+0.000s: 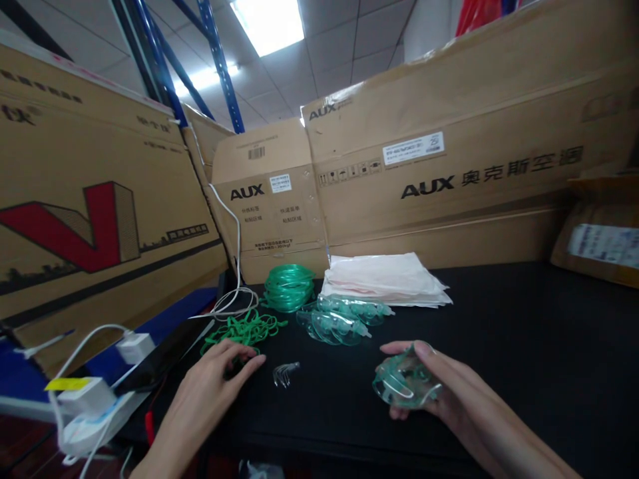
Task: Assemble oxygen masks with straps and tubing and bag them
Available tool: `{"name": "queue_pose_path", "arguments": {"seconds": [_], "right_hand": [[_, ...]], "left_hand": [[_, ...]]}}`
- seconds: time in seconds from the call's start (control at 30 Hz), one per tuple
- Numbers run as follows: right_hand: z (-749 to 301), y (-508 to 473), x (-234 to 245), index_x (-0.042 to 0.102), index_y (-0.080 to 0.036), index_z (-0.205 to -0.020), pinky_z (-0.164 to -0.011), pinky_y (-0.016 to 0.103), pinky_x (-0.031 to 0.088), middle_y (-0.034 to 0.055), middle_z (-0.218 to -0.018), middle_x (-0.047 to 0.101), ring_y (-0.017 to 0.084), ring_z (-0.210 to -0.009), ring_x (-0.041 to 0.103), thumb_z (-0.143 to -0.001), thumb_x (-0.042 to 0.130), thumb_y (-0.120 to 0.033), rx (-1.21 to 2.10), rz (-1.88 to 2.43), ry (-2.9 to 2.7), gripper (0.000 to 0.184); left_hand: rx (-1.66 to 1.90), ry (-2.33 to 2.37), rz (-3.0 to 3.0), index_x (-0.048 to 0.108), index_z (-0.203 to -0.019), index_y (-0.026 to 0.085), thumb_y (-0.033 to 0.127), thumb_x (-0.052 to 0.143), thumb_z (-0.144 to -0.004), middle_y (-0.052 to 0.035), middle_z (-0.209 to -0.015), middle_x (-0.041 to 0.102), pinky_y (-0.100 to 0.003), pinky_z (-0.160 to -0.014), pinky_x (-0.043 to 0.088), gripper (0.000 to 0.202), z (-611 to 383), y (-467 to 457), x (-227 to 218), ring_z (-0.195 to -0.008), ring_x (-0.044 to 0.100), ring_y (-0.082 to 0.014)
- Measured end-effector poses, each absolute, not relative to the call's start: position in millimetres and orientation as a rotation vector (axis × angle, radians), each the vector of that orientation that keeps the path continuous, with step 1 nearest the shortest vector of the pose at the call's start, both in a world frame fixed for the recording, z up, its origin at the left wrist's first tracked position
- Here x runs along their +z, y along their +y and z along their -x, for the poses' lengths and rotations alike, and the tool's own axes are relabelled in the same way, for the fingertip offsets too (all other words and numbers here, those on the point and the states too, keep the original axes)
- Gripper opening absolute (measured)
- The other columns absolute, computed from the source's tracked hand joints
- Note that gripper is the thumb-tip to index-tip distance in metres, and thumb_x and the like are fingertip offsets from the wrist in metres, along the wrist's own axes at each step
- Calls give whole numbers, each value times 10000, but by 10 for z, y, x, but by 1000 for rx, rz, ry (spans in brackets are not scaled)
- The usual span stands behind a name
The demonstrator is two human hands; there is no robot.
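My right hand (424, 379) is closed around a clear green oxygen mask (402, 386), held over the right part of the black table. My left hand (227, 372) rests at the near edge of a tangle of green elastic straps (247, 329). Its thumb and forefinger come together, and a bit of green strap shows at their tips; the other fingers are curled and partly hidden. Between the hands lies a small heap of thin, clear or silvery pieces (285, 374), too small to name surely. More clear green masks (334, 322) lie overlapped farther back.
Behind the straps sits a coil of green tubing (288, 288). A stack of thin whitish sheets or bags (382, 279) lies beside it. Cardboard boxes (449, 153) wall the back and left of the black table (479, 332). A power strip (102, 416) with plugs and cables is at left.
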State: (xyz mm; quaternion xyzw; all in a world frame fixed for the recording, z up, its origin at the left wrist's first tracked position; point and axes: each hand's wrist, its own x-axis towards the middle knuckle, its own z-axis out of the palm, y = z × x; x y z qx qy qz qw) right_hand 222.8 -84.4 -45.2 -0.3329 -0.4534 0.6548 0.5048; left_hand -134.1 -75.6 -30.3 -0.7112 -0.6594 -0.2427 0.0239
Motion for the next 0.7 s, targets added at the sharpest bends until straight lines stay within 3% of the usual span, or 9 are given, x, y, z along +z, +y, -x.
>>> {"name": "queue_pose_path", "arguments": {"seconds": [0.17, 0.3, 0.4, 0.53, 0.7], "right_hand": [[-2245, -821, -529, 732, -163, -1127, -780, 407, 538, 106, -857, 767, 249, -742, 723, -859, 625, -692, 1609, 750, -1156, 603], [-2246, -812, -570, 708, -162, -1161, -796, 405, 539, 104, -927, 769, 239, -758, 728, -930, 571, -634, 1624, 732, -1148, 543], [-2246, -822, -558, 707, -147, -1162, -799, 409, 543, 106, -907, 764, 240, -756, 724, -930, 568, -635, 1604, 742, -1162, 558], [-2253, -842, -548, 710, -150, -1161, -808, 405, 544, 108, -928, 764, 237, -776, 723, -944, 553, -622, 1600, 726, -1161, 543], [-2256, -860, -528, 710, -159, -1168, -809, 397, 536, 104, -943, 765, 229, -776, 724, -967, 531, -599, 1601, 701, -1178, 515]], "left_hand": [[-740, -2008, 2203, 768, -874, 276, 558, 547, -911, -30, -982, 737, -314, -712, 526, 359, 1376, -682, -357, -774, 687, -225], [-1085, -1922, 1964, 760, -925, 249, 623, 574, -880, -30, -936, 763, -305, -697, 528, 420, 1350, -632, -124, -718, 686, -215], [-1351, -1916, 1681, 745, -991, 242, 598, 618, -887, -3, -889, 769, -301, -723, 533, 393, 1287, -584, 178, -781, 717, -225], [-1741, -1688, 1665, 712, -1073, 239, 498, 667, -915, 42, -993, 769, -275, -777, 557, 307, 1104, -434, 548, -895, 730, -193], [-1914, -1411, 1871, 710, -1032, 163, 414, 727, -894, -20, -1084, 779, -295, -843, 592, 288, 721, -307, 831, -920, 730, -167]]}}
